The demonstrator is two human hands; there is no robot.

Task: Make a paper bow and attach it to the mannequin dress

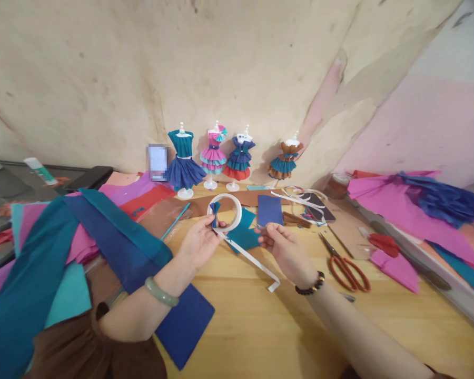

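Observation:
My left hand (pixel 202 241) is closed on a small pleated blue paper piece (pixel 215 214), held upright between thumb and fingers. Right behind it stands a roll of white tape (pixel 237 213); a loose white strip (pixel 256 261) runs from near that hand down to the right. My right hand (pixel 278 243) is closed, thumb and fingertips pinched together at a tiny item too small to make out. A dark blue paper square (pixel 270 210) lies just beyond the right hand, and teal paper pieces (pixel 245 230) lie between the hands.
Several mini dress forms in paper dresses (pixel 185 171) stand along the wall. Orange-handled scissors (pixel 345 268) lie right. Colored paper strips (pixel 122 242) cover the left, and a blue sheet (pixel 185 326) lies near the front. Pink and blue paper (pixel 414 210) is heaped at right.

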